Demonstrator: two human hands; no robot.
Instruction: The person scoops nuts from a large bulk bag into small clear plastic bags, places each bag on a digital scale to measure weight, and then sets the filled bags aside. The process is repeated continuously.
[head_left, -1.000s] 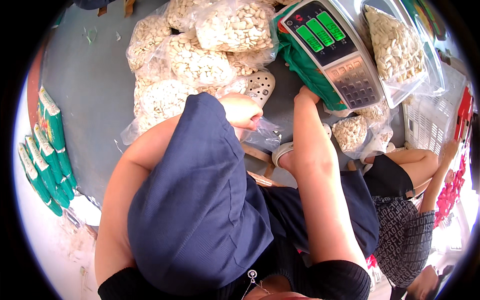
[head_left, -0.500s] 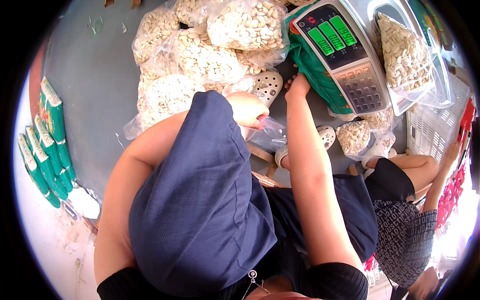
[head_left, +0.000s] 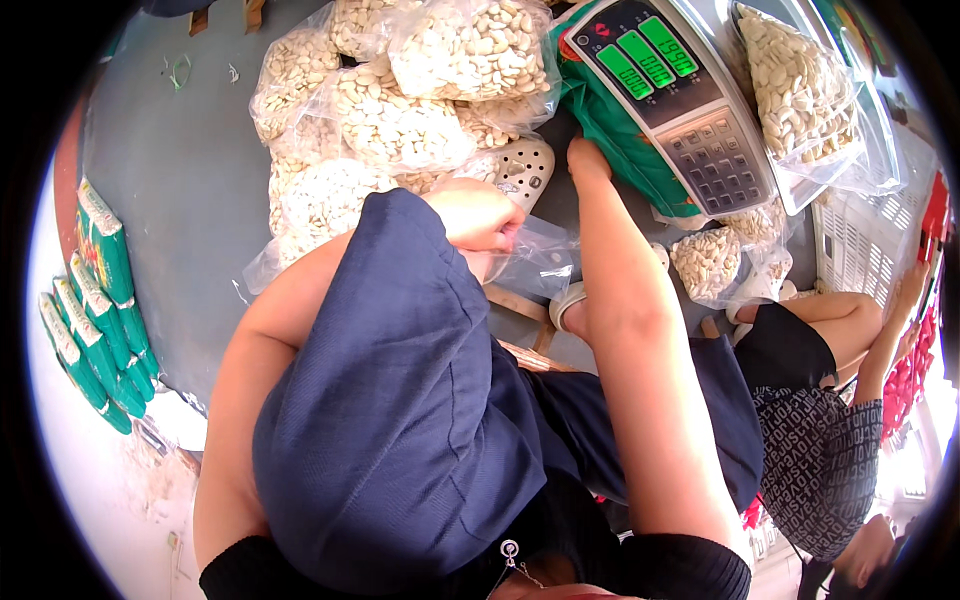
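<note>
My left hand (head_left: 478,214) is closed on the edge of a clear plastic bag (head_left: 538,262), which hangs down beside my knee. Just beyond it lie several clear bags of flat white pumpkin seeds (head_left: 400,115), piled together. My right hand (head_left: 587,158) reaches to a green bag (head_left: 622,145) beside the scale (head_left: 708,160). Its fingers are mostly hidden from sight, so their grip does not show. A filled seed bag (head_left: 800,85) rests on the scale's tray.
Smaller seed bags (head_left: 706,262) lie on the floor near a co-worker (head_left: 815,450) seated at right. A white plastic crate (head_left: 862,235) stands behind them. Green packages (head_left: 100,340) are lined up at far left. My clog (head_left: 525,170) is between the pile and the scale.
My right hand has moved slightly farther forward along the green bag, and its fingers show less. My left hand keeps hold of the clear plastic bag. The whole view has shifted a little.
</note>
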